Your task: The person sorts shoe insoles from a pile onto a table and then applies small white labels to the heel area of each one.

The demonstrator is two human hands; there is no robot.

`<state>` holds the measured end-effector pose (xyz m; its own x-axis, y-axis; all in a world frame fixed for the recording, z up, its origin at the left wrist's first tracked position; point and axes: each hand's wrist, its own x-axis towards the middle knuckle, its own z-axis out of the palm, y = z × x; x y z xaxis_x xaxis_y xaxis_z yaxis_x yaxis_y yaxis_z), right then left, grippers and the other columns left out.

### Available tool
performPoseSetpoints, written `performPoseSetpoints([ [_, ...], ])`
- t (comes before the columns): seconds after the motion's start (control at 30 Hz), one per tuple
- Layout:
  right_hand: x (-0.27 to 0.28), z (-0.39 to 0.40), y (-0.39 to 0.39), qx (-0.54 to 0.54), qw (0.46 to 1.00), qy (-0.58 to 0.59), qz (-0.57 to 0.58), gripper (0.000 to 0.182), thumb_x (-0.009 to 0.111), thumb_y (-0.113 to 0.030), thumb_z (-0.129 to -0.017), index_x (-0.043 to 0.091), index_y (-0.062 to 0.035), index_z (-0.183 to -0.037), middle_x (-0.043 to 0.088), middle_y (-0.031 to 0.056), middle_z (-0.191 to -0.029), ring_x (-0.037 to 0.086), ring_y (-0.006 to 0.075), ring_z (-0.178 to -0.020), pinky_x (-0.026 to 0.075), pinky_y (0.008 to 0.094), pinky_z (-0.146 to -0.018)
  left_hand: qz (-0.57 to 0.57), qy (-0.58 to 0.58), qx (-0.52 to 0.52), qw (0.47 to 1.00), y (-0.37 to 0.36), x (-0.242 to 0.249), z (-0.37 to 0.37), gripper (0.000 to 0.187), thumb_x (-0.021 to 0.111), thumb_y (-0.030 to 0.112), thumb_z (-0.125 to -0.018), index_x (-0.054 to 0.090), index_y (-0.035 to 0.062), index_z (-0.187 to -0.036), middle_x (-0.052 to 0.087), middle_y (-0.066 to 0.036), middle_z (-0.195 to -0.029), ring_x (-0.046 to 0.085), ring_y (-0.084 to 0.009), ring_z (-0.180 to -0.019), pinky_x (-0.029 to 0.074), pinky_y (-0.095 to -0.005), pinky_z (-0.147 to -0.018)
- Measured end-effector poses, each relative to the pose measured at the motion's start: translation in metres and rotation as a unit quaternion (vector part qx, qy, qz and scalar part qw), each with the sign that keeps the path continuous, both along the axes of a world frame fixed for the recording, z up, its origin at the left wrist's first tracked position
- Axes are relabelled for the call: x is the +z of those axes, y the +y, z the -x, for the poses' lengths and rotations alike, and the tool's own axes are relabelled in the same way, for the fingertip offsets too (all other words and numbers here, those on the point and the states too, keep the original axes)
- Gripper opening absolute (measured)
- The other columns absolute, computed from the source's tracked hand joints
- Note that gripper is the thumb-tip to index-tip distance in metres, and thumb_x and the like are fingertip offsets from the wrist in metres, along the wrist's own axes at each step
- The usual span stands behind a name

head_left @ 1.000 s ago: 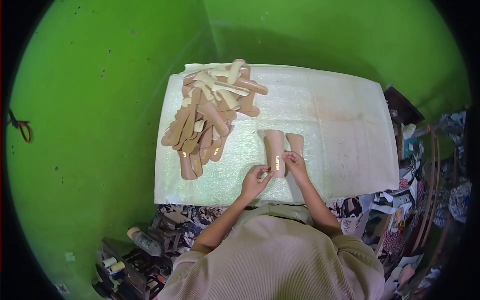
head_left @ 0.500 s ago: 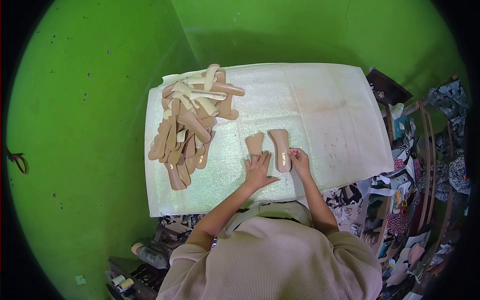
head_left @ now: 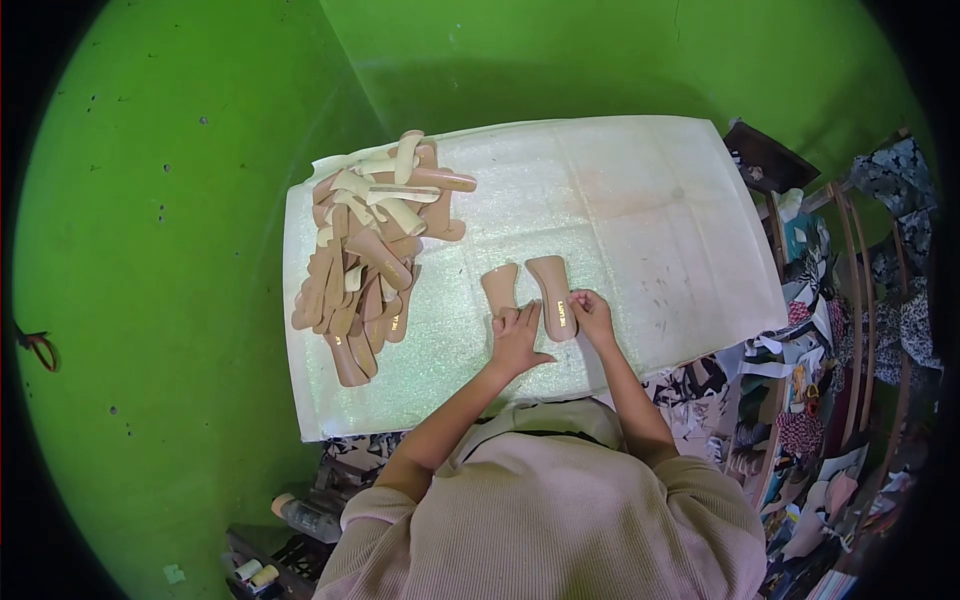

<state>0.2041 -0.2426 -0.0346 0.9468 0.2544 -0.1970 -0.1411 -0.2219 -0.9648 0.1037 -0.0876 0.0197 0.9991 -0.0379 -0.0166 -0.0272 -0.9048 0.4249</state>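
Centre of the frame: the left hand (head_left: 517, 338) is lying flat, fingers spread, pressing the near end of the shorter tan insole (head_left: 499, 288) onto the white tabletop (head_left: 640, 220). The right hand (head_left: 592, 315) is pinching the longer insole (head_left: 553, 294) just beside it. A heap of insoles (head_left: 368, 245) is sitting upper left.

person is wearing a pale pinkish-beige knit top with a fine ribbed texture running across the back and shoulders. sleeves are sitting pushed up near the elbows, bunching in soft folds, leaving both forearms bare. a lighter, olive-beige band of fabric is showing at the neckline, just ahead of the shoulders. left hand (head_left: 517, 338) and right hand (head_left: 592, 314) are both bare: no gloves showing. rings, watch or wrist bands are too small to tell at this scale.
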Motion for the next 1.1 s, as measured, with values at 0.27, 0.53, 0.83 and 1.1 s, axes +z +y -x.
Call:
performPoseSetpoints([
  [0.27,-0.002,0.001,0.000,0.013,1.000,-0.008,0.001,0.011,0.056,-0.004,-0.083,0.057,0.0024,-0.091,0.058,0.0030,-0.079,0.054,0.0071,-0.071,0.044,0.0199,-0.066,0.000,0.028,-0.007,1.000,0.001,0.005,-0.004,0.108,0.077,0.049,-0.048,0.028,0.0053,-0.133,0.041,-0.010,-0.129,0.039,-0.0259,-0.107,0.027,-0.0395,-0.083],
  [0.53,-0.006,0.003,0.004,0.006,0.998,-0.057,0.031,0.013,0.059,-0.009,-0.081,0.059,0.0010,-0.089,0.059,0.0053,-0.073,0.054,0.0087,-0.064,0.045,0.0229,-0.060,-0.015,0.014,-0.024,0.999,0.003,0.005,-0.006,0.103,0.075,0.052,-0.050,0.030,0.0140,-0.134,0.044,-0.010,-0.126,0.040,-0.0265,-0.106,0.027,-0.0413,-0.084],
  [0.83,0.007,0.006,0.007,0.002,0.986,-0.074,0.149,0.016,0.060,-0.016,-0.078,0.060,-0.0044,-0.089,0.061,0.0074,-0.073,0.059,0.0158,-0.063,0.046,0.0279,-0.060,-0.041,-0.004,-0.032,0.999,0.002,0.003,-0.007,0.090,0.073,0.052,-0.054,0.036,0.0250,-0.132,0.047,-0.012,-0.122,0.041,-0.0299,-0.104,0.028,-0.0433,-0.083],
  [1.1,0.026,0.012,0.014,-0.013,0.973,-0.108,0.203,0.014,0.060,-0.012,-0.078,0.058,-0.0028,-0.088,0.057,0.0066,-0.069,0.054,0.0137,-0.058,0.044,0.0269,-0.055,-0.077,-0.020,-0.040,0.996,0.001,0.000,-0.007,0.084,0.071,0.054,-0.056,0.041,0.0264,-0.129,0.047,-0.012,-0.123,0.041,-0.0283,-0.103,0.029,-0.0425,-0.081],
])
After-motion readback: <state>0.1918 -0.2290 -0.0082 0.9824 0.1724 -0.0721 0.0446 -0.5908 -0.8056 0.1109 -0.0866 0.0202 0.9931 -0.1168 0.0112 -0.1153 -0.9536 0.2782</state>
